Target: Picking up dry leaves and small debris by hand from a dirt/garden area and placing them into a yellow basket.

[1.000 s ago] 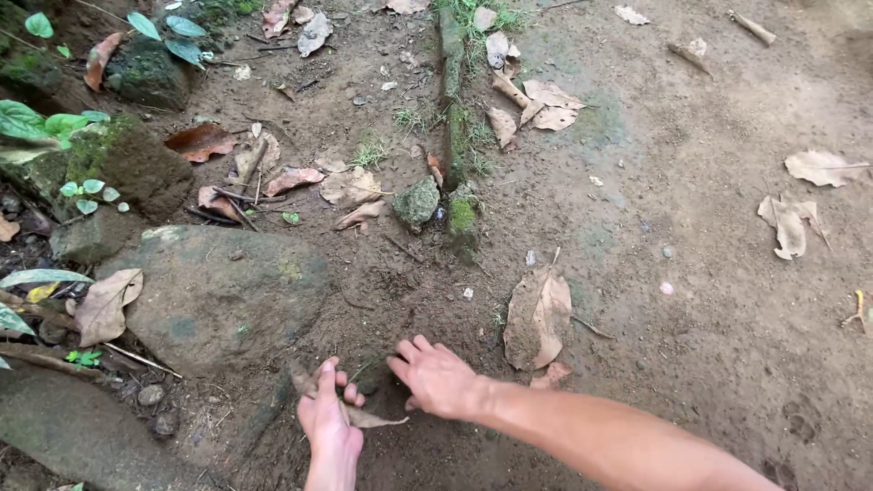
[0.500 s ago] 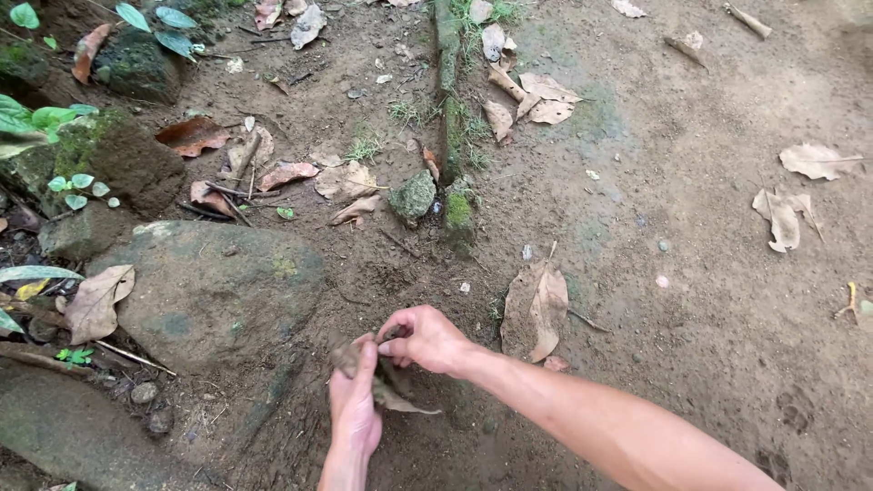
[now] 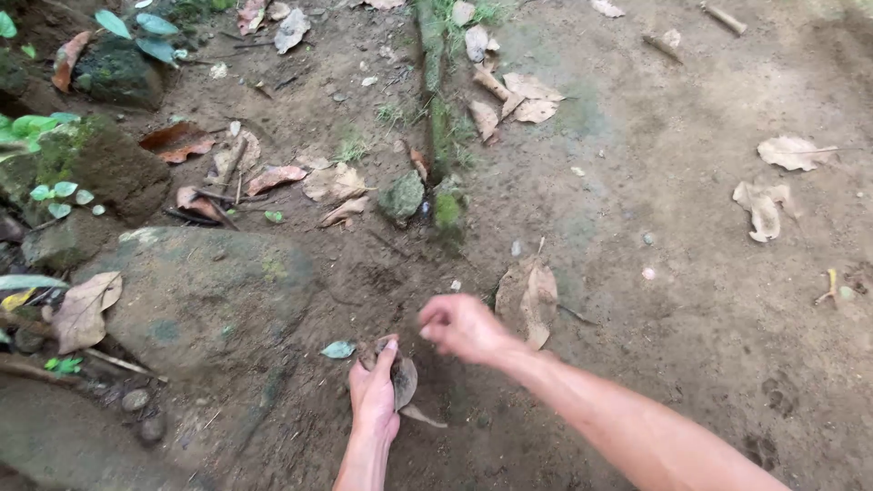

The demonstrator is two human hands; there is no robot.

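My left hand [image 3: 374, 393] is low over the bare dirt, fingers curled around a brown dead leaf [image 3: 404, 382] whose tip sticks out to the lower right. My right hand [image 3: 464, 325] hovers just right of it and a little higher, blurred, with the fingers drawn together; whether it pinches anything I cannot tell. A small pale green leaf [image 3: 338, 349] lies on the soil just left of my left hand. A large curled dry leaf [image 3: 526, 296] lies right of my right hand.
A big flat rock [image 3: 195, 295] sits left of my hands, with mossy stones [image 3: 100, 164] and green plants [image 3: 55, 193] beyond. A moss-covered root or edge [image 3: 435, 109] runs up the middle. Dry leaves [image 3: 764, 205] scatter over the packed earth at right.
My right hand has let go of the leaf and lifted away to the right. My left hand keeps the leaf. A small pale green leaf now shows beside it. The view shifted slightly.
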